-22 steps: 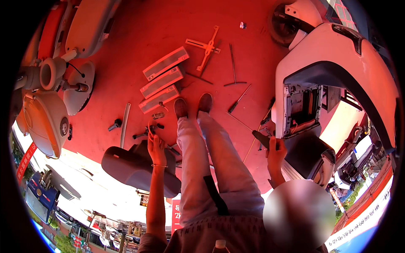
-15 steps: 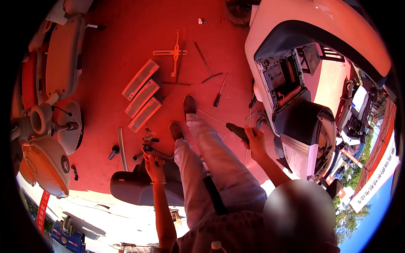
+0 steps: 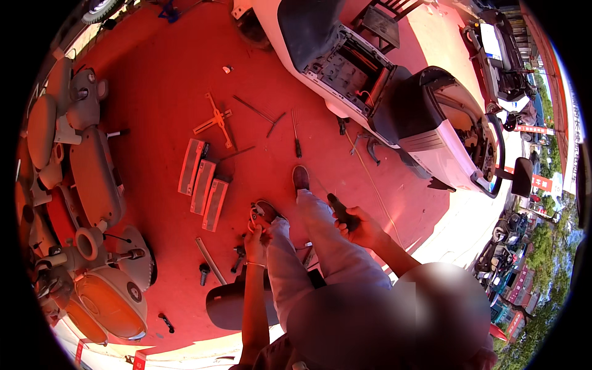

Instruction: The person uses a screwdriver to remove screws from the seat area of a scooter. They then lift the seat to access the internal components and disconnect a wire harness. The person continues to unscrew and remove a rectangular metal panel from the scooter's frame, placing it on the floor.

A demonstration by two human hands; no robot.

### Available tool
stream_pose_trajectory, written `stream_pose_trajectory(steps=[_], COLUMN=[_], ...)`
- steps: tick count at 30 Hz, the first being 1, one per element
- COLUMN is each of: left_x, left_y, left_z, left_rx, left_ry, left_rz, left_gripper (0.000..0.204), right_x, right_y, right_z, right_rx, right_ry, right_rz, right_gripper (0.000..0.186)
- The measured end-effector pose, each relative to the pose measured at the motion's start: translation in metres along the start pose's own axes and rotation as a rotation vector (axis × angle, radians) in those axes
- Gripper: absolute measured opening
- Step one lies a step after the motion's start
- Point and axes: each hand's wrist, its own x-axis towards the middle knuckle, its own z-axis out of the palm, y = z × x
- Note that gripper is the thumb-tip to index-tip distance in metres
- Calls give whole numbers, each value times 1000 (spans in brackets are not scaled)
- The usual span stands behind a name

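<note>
My right hand (image 3: 365,229) is closed around the dark handle of a screwdriver (image 3: 343,213), its thin shaft pointing away over the red floor. In front of my left leg, my left hand (image 3: 254,245) pinches a small metal part (image 3: 253,221). That part overlaps my left shoe in the picture, so its exact kind is unclear. Both hands are held above the floor, apart from each other. Ahead to the right stands a white scooter (image 3: 320,87) with its under-seat bay (image 3: 351,61) uncovered and its front housing (image 3: 459,145) partly bare.
Ahead lie three grey oblong boxes (image 3: 192,166), a yellow cross-shaped bracket (image 3: 217,119), a T-handle tool (image 3: 258,111) and another screwdriver (image 3: 296,139). A dark seat (image 3: 237,306) rests by my left leg. Scooters (image 3: 95,172) line the left; a wooden chair (image 3: 379,28) stands beyond.
My view has swung to the right, so the white scooter sits farther toward the middle. My hands have come closer together, each still closed on what it holds.
</note>
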Motion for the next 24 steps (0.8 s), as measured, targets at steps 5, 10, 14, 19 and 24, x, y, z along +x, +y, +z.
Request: stream_pose_trajectory(steps=[5,10,14,19,24], left_x=[-8,1,11,37,78], left_y=[16,13,-1,-33,-62], left_z=[60,114,172,245,288], left_rx=[292,484,655,817,889], left_ry=[-233,-338,-344,-334,-221], left_rz=[14,-65,-101,-142,-79], left_gripper=[22,19,9,7,9], right_x=[-25,-31,-46,-51,-50], right_y=[-8,-17,-28,-65,-107], right_z=[-30,-75,-89,-136,-162], right_rx=[-17,130,-99,-91,-187], right_ry=[10,29,261,357,399], right_rz=[-121,-240,-489,-530,-498], right_gripper=[26,21,22,23,24])
